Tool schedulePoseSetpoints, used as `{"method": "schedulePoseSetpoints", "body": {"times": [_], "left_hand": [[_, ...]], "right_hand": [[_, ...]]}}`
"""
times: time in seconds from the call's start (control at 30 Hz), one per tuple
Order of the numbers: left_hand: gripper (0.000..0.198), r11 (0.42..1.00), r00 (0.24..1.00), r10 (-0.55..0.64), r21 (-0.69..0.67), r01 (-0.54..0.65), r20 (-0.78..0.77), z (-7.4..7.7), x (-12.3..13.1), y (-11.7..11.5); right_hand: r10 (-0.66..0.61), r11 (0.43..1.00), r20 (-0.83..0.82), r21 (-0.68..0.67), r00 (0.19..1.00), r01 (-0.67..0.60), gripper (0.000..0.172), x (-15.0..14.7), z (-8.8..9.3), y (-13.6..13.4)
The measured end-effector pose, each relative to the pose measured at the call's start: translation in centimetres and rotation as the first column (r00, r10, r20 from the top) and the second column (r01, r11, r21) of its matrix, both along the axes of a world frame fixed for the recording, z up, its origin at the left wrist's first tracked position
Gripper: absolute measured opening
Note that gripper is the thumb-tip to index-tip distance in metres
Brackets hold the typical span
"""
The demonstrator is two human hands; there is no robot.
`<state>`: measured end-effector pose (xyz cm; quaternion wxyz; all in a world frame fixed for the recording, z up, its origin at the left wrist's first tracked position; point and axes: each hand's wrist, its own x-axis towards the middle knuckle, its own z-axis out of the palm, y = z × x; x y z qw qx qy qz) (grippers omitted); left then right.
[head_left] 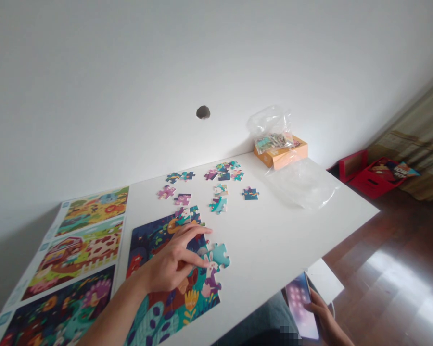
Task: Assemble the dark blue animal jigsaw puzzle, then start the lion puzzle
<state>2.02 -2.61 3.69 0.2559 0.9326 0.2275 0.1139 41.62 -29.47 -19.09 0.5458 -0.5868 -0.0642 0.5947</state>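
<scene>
My left hand [169,259] lay half open, fingertips on the jigsaw puzzle [180,302] on the desk [274,235], right hand [319,312] gripping a phone [298,305] below the desk edge

The left hand [169,262] hides part of the jigsaw puzzle [173,307], which is cut off at the near edge; the phone [299,302] in the right hand [319,317] shows a blurred screen, and the contents of the plastic bag [270,125] are too small to tell

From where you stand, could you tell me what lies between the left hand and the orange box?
Loose jigsaw pieces on the white table, in the head view, separate the left hand from the orange box.
</scene>
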Motion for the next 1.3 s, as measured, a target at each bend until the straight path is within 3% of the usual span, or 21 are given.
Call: {"method": "schedulePoseSetpoints", "body": {"times": [0.3,0.47,0.6,1.0,1.3], "left_hand": [[0.060,1.000,1.000,-0.003,-0.005,0.003,0.002,0.1,-0.1,0.0],[0.058,1.000,1.000,0.002,-0.005,-0.002,0.001,0.0,0.0,0.0],[0.057,1.000,1.000,0.004,0.005,-0.004,0.010,0.0,0.1,0.0],[0.060,1.000,1.000,-0.003,-0.009,0.003,0.009,0.1,0.0,0.0],[0.060,1.000,1.000,-0.002,-0.002,0.002,0.014,-0.1,0.0,0.0]], "right_hand": [[-0.007,1.000,0.025,0.028,1.000,0.006,0.065,0.1,0.2,0.0],[0.090,0.994,0.058,0.053,0.994,-0.093,0.064,0.8,-0.3,-0.1],[0.145,0.989,-0.005,0.010,0.989,-0.145,0.068,1.3,-1.0,-0.6],[0.132,0.991,-0.075,0.015,0.988,-0.131,0.072,1.6,-1.4,-1.1],[0.146,0.989,-0.027,-0.001,0.989,-0.147,0.075,1.5,-1.3,-1.1]]}}
